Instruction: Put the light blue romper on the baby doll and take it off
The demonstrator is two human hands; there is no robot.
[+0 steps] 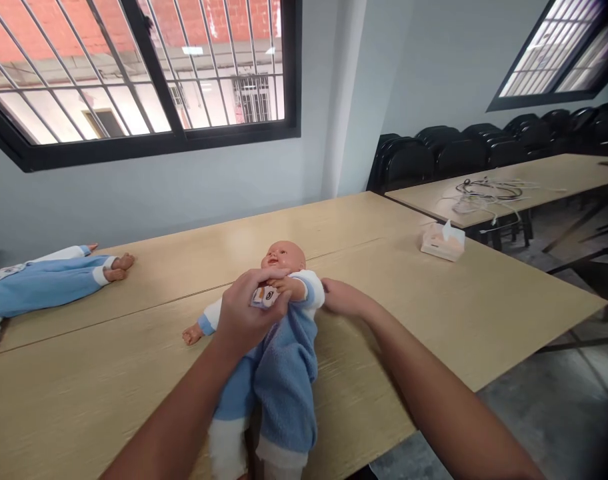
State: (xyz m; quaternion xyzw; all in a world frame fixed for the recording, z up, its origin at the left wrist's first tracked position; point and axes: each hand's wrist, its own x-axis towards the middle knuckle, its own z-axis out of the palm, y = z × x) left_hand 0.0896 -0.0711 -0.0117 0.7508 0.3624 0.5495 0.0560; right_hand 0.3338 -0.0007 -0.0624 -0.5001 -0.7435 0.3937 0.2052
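A baby doll (287, 373) in a blue and white outfit lies face up on the table, its head away from me. My left hand (247, 307) is over its chest, thumb and fingers closed round the doll's small hand and forearm, which lie bent across the front. Part of a patterned patch (265, 297) on the chest shows between my fingers. On the other side, my right hand (341, 297) touches the doll's white shoulder sleeve; its fingers are hidden behind the sleeve and the doll. The doll's other arm stretches out to the left on the tabletop.
Another doll (54, 283) in similar clothes lies at the left on the wooden table (109, 380). A tissue box (443, 241) stands at the right. Tangled cables (489, 193) lie on a second table, with black chairs (409, 162) stacked along the wall.
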